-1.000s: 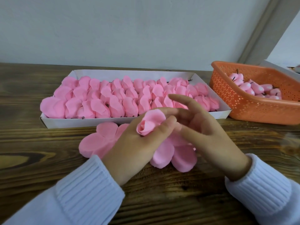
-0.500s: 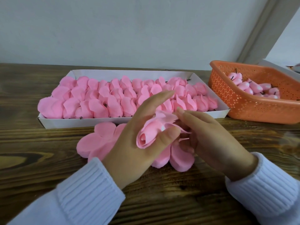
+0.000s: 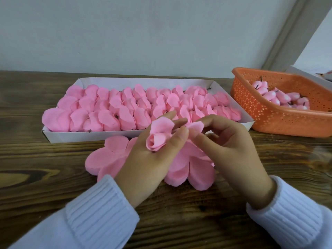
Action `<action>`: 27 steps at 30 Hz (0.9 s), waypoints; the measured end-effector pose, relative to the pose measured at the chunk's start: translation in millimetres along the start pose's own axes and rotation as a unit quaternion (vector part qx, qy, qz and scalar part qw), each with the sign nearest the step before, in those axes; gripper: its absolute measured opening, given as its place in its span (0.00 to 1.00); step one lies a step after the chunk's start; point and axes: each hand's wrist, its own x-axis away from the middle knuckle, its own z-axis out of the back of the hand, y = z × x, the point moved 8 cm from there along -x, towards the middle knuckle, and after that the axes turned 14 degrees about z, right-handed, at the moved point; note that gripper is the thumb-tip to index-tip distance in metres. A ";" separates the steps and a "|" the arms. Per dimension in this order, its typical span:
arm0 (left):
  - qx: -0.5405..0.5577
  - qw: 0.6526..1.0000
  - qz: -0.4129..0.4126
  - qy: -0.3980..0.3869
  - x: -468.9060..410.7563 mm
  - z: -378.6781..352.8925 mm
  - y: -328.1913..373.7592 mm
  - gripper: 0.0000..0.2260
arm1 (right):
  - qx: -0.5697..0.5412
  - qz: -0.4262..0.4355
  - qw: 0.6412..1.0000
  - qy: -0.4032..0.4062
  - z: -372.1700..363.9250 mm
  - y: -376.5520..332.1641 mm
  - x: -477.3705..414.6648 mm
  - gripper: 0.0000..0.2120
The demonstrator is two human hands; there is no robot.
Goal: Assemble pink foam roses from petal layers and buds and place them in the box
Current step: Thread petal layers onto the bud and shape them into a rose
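The left hand (image 3: 149,159) is holding a half-made rose (image 3: 158,139) just in front of the white box (image 3: 89,136). Its fingers are curling round the rose, and its thumb is pressing on the side. The right hand (image 3: 231,150) is pinching one loose petal (image 3: 195,126) of that same rose between its thumb and first finger. I think the person is wrapping the petals round the bud in the middle. So this rose is not done yet, and it is not going in the box yet.

A lot of the job is looking done. The finished roses (image 3: 125,108) are filling the box in about three rows, from side to side. They are squashing together so much that I am not able to count each one. Only a thin bare strip is showing at the far wall of the box, so I am guessing not many more are going to fit.

Flat petal layers (image 3: 107,155) are lying on the wooden table (image 3: 45,177) in front of the box, under the hands. They are looking like two piles, but the hands are hiding the middle, so I am not sure. I cannot count the sheets in them.

An orange basket (image 3: 269,119) is sitting to the right of the box. Buds (image 3: 280,97) are lying inside it. About ten are showing, and more may be hiding under them.

So I am counting one rose in the hands, one box and one basket.
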 end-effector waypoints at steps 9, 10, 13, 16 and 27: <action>-0.052 0.995 -0.017 -0.087 6.8 -17.0 7.5 0.08 | 0.089 0.127 0.988 0.018 1.4 -28.2 3.2 0.03; -0.052 0.994 -0.018 -0.097 7.2 -18.1 7.6 0.07 | 0.082 0.130 0.988 0.015 0.3 -29.6 3.6 0.03; -0.051 0.994 -0.011 -0.099 6.6 -17.0 5.1 0.08 | 0.055 0.139 0.989 -0.004 -4.0 -31.7 3.5 0.04; -0.081 0.995 -0.022 -0.060 5.0 -12.6 2.6 0.13 | 0.048 0.150 0.987 -0.024 -6.9 -31.3 2.2 0.05; 0.057 0.995 0.065 -0.057 -3.9 -5.2 -14.2 0.29 | -0.082 0.061 0.994 -0.040 -16.9 -15.7 3.2 0.17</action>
